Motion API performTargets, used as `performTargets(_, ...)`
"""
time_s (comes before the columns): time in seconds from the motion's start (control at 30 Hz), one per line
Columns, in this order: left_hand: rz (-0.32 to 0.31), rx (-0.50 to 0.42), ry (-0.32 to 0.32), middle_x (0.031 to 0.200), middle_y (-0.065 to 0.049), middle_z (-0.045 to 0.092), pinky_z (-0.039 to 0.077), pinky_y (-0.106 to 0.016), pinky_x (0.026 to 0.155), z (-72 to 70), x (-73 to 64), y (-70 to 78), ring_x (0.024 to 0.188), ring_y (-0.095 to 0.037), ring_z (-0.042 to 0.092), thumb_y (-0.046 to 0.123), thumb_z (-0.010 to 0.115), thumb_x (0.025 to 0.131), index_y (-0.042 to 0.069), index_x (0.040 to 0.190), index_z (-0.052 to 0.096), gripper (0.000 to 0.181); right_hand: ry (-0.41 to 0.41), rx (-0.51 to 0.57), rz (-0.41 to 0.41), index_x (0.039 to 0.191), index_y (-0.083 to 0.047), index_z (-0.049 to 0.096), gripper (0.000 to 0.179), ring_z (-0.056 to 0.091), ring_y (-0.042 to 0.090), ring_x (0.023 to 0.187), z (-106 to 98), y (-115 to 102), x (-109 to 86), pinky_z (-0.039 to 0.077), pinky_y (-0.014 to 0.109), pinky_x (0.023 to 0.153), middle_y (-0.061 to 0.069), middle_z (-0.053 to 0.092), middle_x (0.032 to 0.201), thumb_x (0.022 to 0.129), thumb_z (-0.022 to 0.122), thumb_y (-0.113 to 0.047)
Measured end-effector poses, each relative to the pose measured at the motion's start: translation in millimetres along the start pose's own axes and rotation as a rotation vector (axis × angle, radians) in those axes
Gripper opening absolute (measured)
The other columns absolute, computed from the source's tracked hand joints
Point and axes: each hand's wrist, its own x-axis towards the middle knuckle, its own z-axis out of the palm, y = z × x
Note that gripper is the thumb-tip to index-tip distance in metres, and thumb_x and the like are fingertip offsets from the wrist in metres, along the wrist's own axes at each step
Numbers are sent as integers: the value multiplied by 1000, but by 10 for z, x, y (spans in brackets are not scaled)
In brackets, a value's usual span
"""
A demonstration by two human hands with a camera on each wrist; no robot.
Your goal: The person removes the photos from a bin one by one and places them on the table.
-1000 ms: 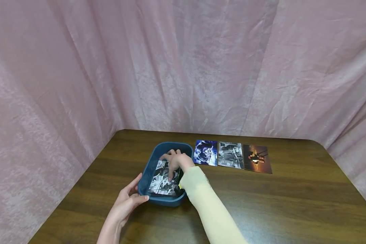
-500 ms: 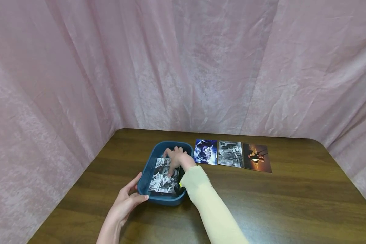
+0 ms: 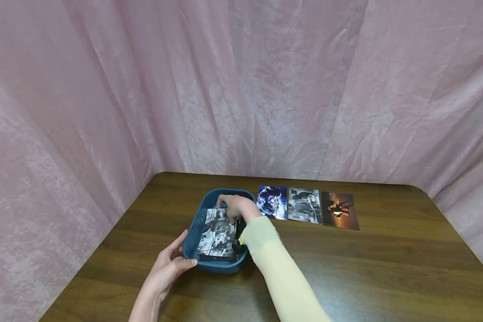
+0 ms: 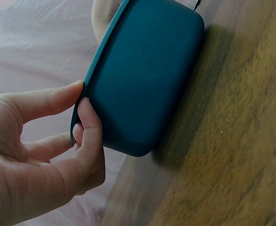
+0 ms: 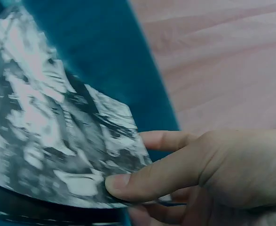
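Observation:
A dark blue plastic bin [image 3: 191,243] stands on the wooden table, a little left of centre. My left hand [image 3: 165,270] holds its near left corner; in the left wrist view the thumb and fingers pinch the rim of the bin [image 4: 147,70]. Inside it lies a black-and-white picture card [image 3: 216,237]. My right hand [image 3: 239,207] reaches in from the right and pinches the card's far edge. In the right wrist view, the thumb lies on the face of the card [image 5: 67,136] with fingers behind it, and the card bows slightly.
Right of the bin, a blue-and-white card [image 3: 272,202], a grey card [image 3: 304,205] and a dark orange card [image 3: 340,210] lie in a row. A black and yellow item [image 3: 238,247] sits in the bin's near right part. Pink curtains [image 3: 265,89] hang behind the table.
My right hand's spread fingers have drawn together on the far edge of the black-and-white card, which has shifted slightly away from me. The left hand stays on the bin's rim.

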Motion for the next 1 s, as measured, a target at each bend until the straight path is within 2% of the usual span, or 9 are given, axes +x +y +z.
performTargets(0.13,7,2,5,116,-11,35,49,-22,75,-4,8,9,82,-14,55,-6,67,80,15,156,29,88,3,24,-51,120,-14,58,43,41,17,55,-137,-12,-45,47,38,64,13,52,125,86,64,12)
performTargets(0.27,13,0,10,116,-13,38,50,-22,76,-16,1,7,83,-13,56,-6,67,80,15,156,30,88,-10,136,-144,117,-9,61,38,51,20,64,-242,5,-111,53,45,77,16,58,116,86,64,11)
performTargets(0.37,10,-2,10,116,-13,39,50,-23,76,-19,-4,1,83,-13,56,-6,67,80,14,156,30,87,-16,232,-216,120,-10,60,36,60,20,74,-291,46,-152,58,42,76,17,62,109,88,64,8)
performTargets(0.5,4,3,12,115,-13,38,51,-23,75,-20,-5,7,82,-13,55,-5,67,80,14,156,29,87,9,372,-300,126,-13,56,37,69,25,81,-362,127,-224,59,46,76,20,55,121,93,62,2)
performTargets(0.6,0,14,16,116,-13,37,51,-23,75,-15,-2,14,84,-15,54,-5,67,81,14,156,29,86,60,460,-366,128,-11,55,36,70,27,81,-450,210,-294,58,52,78,20,54,117,94,61,0)
performTargets(0.73,1,14,13,118,-14,38,51,-23,76,-4,6,10,88,-17,56,-5,67,81,14,156,29,86,160,544,-427,125,-6,57,33,69,25,76,-608,349,-429,57,54,79,16,58,95,93,63,-1)
performTargets(0.83,8,1,6,119,-15,40,52,-23,78,8,11,5,92,-18,57,-6,67,81,13,156,29,86,247,603,-434,125,-3,58,33,68,23,74,-733,486,-573,58,53,78,11,61,90,92,64,-1)
performTargets(1.0,23,-4,-9,118,-14,40,52,-23,79,14,6,1,98,-20,59,-6,67,80,12,156,29,87,419,675,-416,129,-3,58,36,65,17,78,-907,811,-846,59,48,75,7,60,94,93,65,-4)
